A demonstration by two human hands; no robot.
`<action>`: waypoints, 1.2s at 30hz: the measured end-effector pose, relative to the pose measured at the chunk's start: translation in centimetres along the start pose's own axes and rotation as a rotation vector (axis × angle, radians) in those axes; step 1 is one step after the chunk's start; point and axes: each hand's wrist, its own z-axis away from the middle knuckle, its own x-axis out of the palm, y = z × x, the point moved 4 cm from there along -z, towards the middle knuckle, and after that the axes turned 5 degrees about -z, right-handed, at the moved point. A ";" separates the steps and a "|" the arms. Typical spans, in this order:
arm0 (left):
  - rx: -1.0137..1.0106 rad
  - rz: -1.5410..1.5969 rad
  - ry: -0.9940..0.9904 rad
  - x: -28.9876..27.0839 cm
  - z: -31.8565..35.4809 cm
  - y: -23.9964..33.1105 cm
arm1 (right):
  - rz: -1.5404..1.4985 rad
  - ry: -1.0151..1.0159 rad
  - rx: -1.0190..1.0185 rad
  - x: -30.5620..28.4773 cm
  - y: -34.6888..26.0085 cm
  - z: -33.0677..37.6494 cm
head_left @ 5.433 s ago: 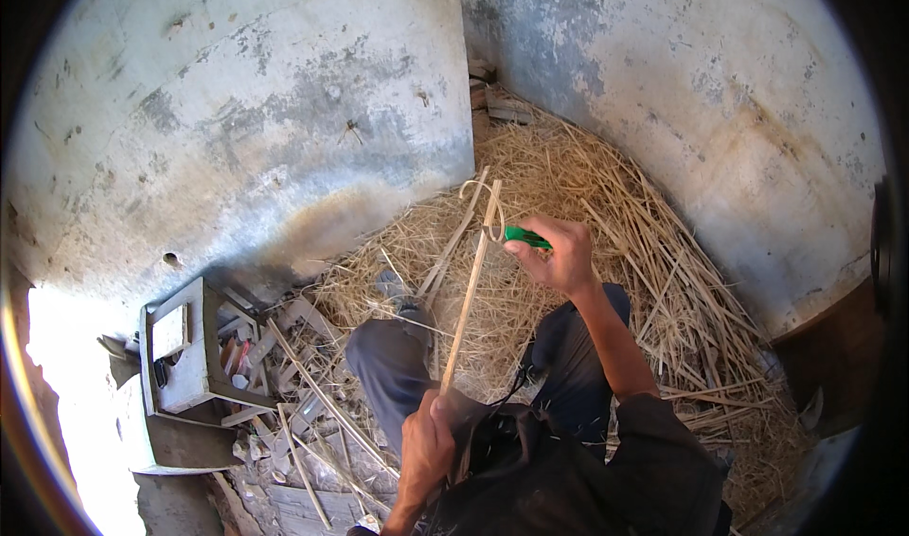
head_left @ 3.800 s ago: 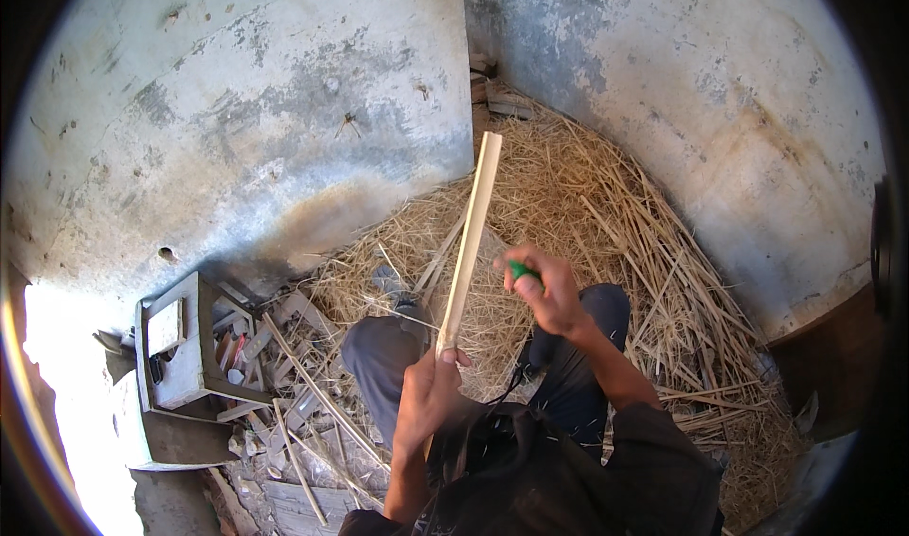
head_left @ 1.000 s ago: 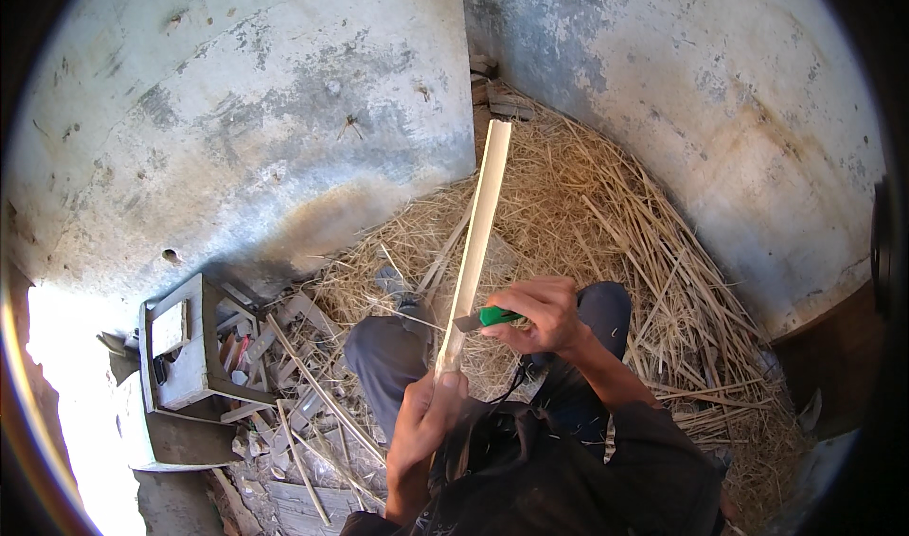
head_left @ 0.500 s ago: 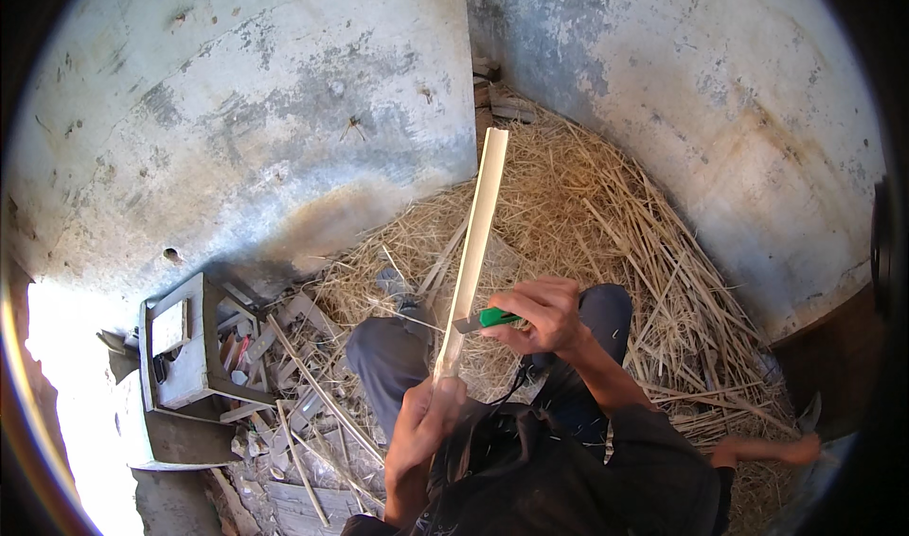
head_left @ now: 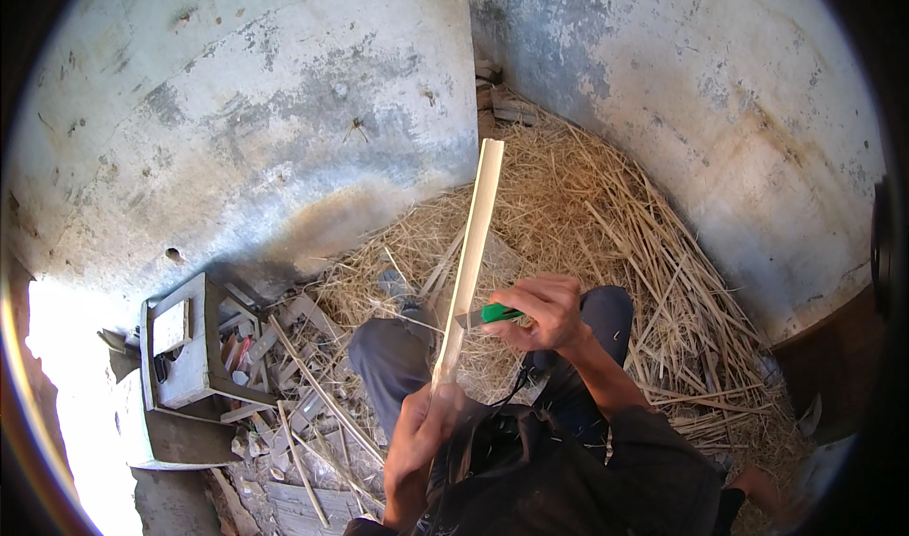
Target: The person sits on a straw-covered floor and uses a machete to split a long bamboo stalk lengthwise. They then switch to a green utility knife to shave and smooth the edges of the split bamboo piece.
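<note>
A long split bamboo piece (head_left: pixel 481 216) with a pale, hollowed inner face slants up and away in front of me. My left hand (head_left: pixel 428 419) is closed round its near end. In my right hand (head_left: pixel 547 314) is a green utility knife (head_left: pixel 500 312), the fingers wrapped round its handle. The knife's blade (head_left: pixel 469 319) lies against the right side of the bamboo, a little above my left hand. Both hands are above my lap, between my bent knees.
Straw-like shavings and thin strips (head_left: pixel 568 186) cover the floor ahead and right. At left stands a worn wooden stool (head_left: pixel 194 370), with wood scraps (head_left: pixel 312 422) beside it. Two peeling walls (head_left: pixel 284 110) meet ahead. A blurred bare limb (head_left: pixel 762 493) shows at lower right.
The bamboo's far end has come slightly nearer to me. The knife remains against the bamboo with little shift. The bare limb at lower right has moved toward the lower edge.
</note>
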 end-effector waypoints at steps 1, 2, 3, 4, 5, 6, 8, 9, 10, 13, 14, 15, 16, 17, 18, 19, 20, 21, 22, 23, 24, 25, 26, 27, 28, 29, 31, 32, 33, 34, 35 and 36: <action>-0.006 0.000 -0.001 0.0 0.1 0.0 | -0.006 0.007 0.000 0.0 0.1 0.0; -0.013 0.000 -0.002 0.0 0.2 0.0 | -0.012 0.013 -0.001 0.0 0.1 0.0; -0.017 -0.006 0.001 0.0 0.3 0.0 | -0.006 0.016 0.003 -0.1 0.2 0.0; -0.021 -0.011 0.004 0.0 0.3 0.0 | -0.001 0.019 0.006 -0.1 0.3 0.0; -0.025 -0.017 0.007 0.0 0.4 -0.1 | 0.004 0.022 0.010 -0.2 0.4 0.1; -0.023 -0.031 0.004 -0.1 0.4 -0.2 | 0.009 0.010 0.017 -0.3 0.5 0.1; -0.017 -0.060 -0.002 -0.3 0.5 -0.7 | 0.019 -0.014 0.032 -0.5 0.5 0.0; -0.017 -0.063 0.000 -0.3 0.6 -0.8 | 0.018 -0.014 0.029 -0.5 0.5 -0.1; -0.016 -0.067 0.001 -0.4 0.7 -0.8 | 0.018 -0.015 0.027 -0.5 0.5 -0.2; -0.013 -0.082 0.001 -0.4 1.0 -0.9 | 0.005 -0.008 0.043 -0.6 1.0 -0.2; -0.011 -0.088 -0.001 -0.5 1.1 -0.9 | -0.001 -0.004 0.053 -0.6 1.2 -0.1; -0.040 -0.068 -0.002 -0.5 1.2 -1.2 | -0.015 0.015 0.063 -0.6 1.6 0.1; -0.070 -0.049 -0.003 -0.5 1.4 -1.6 | -0.029 0.033 0.074 -0.5 2.2 0.3; -0.100 -0.030 -0.005 -0.6 1.5 -1.8 | -0.042 0.052 0.085 -0.6 2.6 0.5; -0.102 -0.044 -0.014 -0.6 1.7 -1.9 | -0.029 0.066 0.112 -1.0 3.1 0.4; -0.105 -0.055 -0.022 -0.6 2.0 -1.8 | -0.017 0.077 0.139 -1.5 3.9 0.3; -0.108 -0.067 -0.031 -0.5 2.2 -1.9 | -0.005 0.089 0.166 -1.8 4.4 0.1; -0.117 -0.042 -0.026 -0.6 2.4 -2.1 | 0.008 0.080 0.147 -1.8 4.5 0.0; -0.128 -0.019 -0.021 -0.7 2.6 -2.3 | 0.021 0.073 0.129 -1.7 4.5 -0.2; -0.138 0.004 -0.016 -0.7 2.7 -2.5 | 0.033 0.066 0.111 -1.7 4.5 -0.3; -0.145 -0.009 -0.012 -0.8 2.7 -2.5 | 0.041 0.059 0.116 -1.6 4.6 -0.3; -0.148 -0.021 -0.007 -0.8 2.5 -2.5 | 0.049 0.051 0.118 -1.6 4.8 -0.4; -0.152 -0.033 -0.001 -0.8 2.4 -2.5 | 0.058 0.044 0.120 -1.6 5.0 -0.5; -0.146 -0.031 -0.007 -0.8 2.3 -2.7 | 0.057 0.029 0.123 -1.6 5.0 -0.5; -0.140 -0.031 -0.013 -0.9 2.3 -2.9 | 0.056 0.015 0.127 -1.6 5.1 -0.4; -0.134 -0.032 -0.019 -1.0 2.3 -3.0 | 0.056 0.002 0.131 -1.5 5.1 -0.4; -0.172 -0.011 -0.018 -1.1 2.4 -3.4 | -0.021 0.043 0.141 -1.0 5.2 0.0; -0.192 -0.001 -0.018 -1.1 2.4 -3.5 | -0.060 0.063 0.146 -0.9 5.2 0.1; -0.190 -0.012 -0.059 -1.2 2.1 -3.4 | -0.123 0.028 0.216 -0.9 5.4 0.2; -0.189 -0.023 -0.098 -1.3 1.7 -3.2 | -0.188 -0.008 0.286 -1.1 5.4 0.2; -0.187 -0.035 -0.136 -1.4 1.3 -3.2 | -0.253 -0.045 0.355 -1.1 5.3 0.2; -0.103 -0.051 -0.136 -1.5 0.7 -3.1 | -0.310 -0.064 0.386 -1.0 5.2 0.2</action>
